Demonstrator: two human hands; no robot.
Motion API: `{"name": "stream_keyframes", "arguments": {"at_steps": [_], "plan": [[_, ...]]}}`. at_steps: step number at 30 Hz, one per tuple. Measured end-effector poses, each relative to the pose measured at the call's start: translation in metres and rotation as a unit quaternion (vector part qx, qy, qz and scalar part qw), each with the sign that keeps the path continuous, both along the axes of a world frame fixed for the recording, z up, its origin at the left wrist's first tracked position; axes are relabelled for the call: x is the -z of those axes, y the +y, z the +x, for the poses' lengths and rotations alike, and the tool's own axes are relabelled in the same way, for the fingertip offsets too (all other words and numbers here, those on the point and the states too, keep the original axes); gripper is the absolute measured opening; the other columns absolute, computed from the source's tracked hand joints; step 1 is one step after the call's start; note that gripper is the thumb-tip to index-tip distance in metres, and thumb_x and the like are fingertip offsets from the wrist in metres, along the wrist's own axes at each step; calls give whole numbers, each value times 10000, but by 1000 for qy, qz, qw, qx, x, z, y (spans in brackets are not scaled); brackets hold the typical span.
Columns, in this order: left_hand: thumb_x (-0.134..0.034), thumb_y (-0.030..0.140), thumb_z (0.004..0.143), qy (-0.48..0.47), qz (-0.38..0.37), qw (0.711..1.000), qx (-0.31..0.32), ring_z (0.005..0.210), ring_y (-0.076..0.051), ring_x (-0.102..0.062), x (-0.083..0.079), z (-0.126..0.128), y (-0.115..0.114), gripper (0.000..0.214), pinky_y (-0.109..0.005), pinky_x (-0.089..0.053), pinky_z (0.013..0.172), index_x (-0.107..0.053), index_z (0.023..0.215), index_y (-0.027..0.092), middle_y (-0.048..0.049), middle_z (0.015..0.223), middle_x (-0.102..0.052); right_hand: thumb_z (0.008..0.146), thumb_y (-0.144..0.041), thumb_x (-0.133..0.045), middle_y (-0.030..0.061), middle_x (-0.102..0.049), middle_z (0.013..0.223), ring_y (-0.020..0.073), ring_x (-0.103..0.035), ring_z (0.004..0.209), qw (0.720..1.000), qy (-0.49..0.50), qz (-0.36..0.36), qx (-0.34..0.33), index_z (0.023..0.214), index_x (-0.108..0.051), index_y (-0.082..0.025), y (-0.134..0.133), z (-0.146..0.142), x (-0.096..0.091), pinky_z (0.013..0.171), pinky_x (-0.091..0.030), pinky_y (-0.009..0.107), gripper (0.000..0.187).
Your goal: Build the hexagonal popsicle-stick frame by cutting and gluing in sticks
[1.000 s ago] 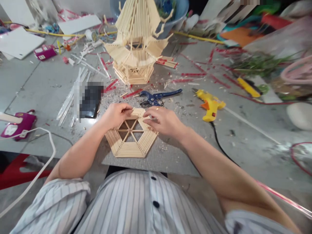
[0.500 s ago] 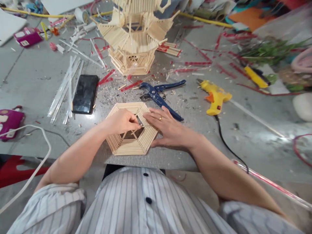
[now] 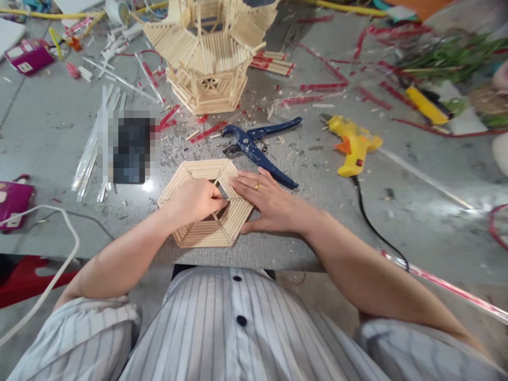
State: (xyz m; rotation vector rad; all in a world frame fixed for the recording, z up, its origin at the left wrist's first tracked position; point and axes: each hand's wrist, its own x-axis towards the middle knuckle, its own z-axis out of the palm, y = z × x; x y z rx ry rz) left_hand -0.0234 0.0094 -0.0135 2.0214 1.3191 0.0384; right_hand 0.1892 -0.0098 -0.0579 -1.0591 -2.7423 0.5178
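A hexagonal panel of thin wooden sticks (image 3: 206,238), set in rings around spokes with a gap at its centre, lies flat near the table's front edge. My left hand (image 3: 192,200) reaches over its left half, thumb and forefinger pinched together at the central gap. Whatever sits between those fingertips is too small or hidden to name. Stretched out flat, my right hand (image 3: 273,203) rests its fingers on the panel's right side, thumb at the lower right edge. Just beyond the right fingers lies a blue hand cutter (image 3: 254,149), its handles spread.
Behind stands a tiered pagoda-like model of wooden sticks (image 3: 210,55). A yellow glue gun (image 3: 352,148) with a black cord lies at right. Clear glue sticks (image 3: 89,153) and a pixelated dark phone (image 3: 133,151) are at left. Red strips (image 3: 323,87) litter the table.
The view has shifted slightly. My left fingertips stay pinched at the panel's centre, and a small light tip seen there before is now hidden. My right hand keeps its place on the panel.
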Motion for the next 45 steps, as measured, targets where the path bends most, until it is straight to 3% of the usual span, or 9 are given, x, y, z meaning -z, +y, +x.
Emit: {"name": "stream_keyframes", "arguments": {"at_steps": [4,10,19,26,45], "plan": [[-525,320,795,39,25,999,0,444,-74,-388,-3,4,-4,310,-248,-235,500,-669,575,157,30,425,-450,757,-589,-621,203,-386,1453,337,-264,1395,1000,2,7,-11,1440,-325,-86,0,1,-3,1106,-179,617,898],[-505,298,808,47,31,998,-6,500,-92,-472,-7,9,-11,288,-245,-259,517,-687,639,152,-10,547,-607,772,-615,-584,194,-396,1450,333,-271,1392,1000,1,18,-13,1437,-330,-94,-1,0,-3,1098,-181,622,882],[-529,234,764,10,9,1000,22,509,-78,-469,-2,-1,-3,213,-239,-260,515,-698,667,148,9,556,-613,793,-695,-476,198,-440,1414,328,-321,1357,997,12,67,18,1422,-359,-75,-8,-10,3,1106,-154,589,891],[-532,281,778,41,-4,999,33,446,-68,-375,-8,-1,-1,267,-258,-228,508,-646,580,142,35,440,-460,797,-715,-444,202,-436,1413,330,-315,1357,997,15,73,11,1413,-370,-70,-7,-9,6,1095,-178,580,895],[-495,270,776,56,34,997,26,484,-91,-448,-3,1,-5,261,-254,-241,507,-663,613,153,2,506,-551,800,-666,-497,204,-412,1434,346,-295,1370,998,0,58,5,1433,-343,-85,-7,-8,5,1081,-193,613,873]]}}
